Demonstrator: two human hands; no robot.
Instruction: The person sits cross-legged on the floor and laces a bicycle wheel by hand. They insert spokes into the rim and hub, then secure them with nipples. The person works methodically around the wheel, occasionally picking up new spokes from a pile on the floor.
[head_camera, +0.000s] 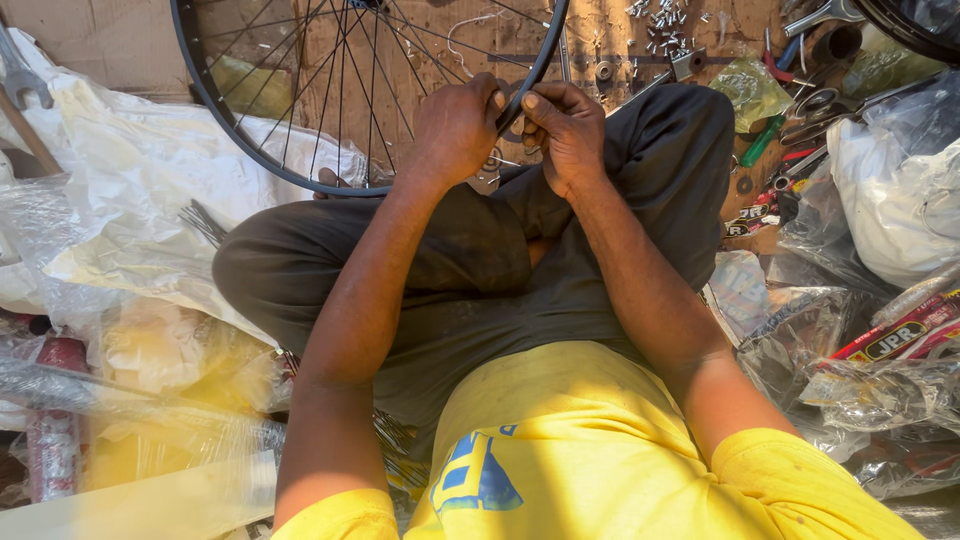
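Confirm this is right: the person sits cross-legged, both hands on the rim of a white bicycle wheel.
Not quite: the head view shows the bicycle wheel rim is black, not white. The left hand and right hand both grip it, and the person sits cross-legged.

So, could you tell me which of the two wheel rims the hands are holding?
The large spoked rim at upper left: the left hand and right hand grip its edge. The other rim sits untouched, top right.

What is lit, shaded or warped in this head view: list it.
Head view: hard sunlight falls on the clear plastic wrap and yellow shirt; the dark trousers lie in shade; both hands, left hand and right hand, look sharp at the wheel rim; wide-angle bending shows at the edges.
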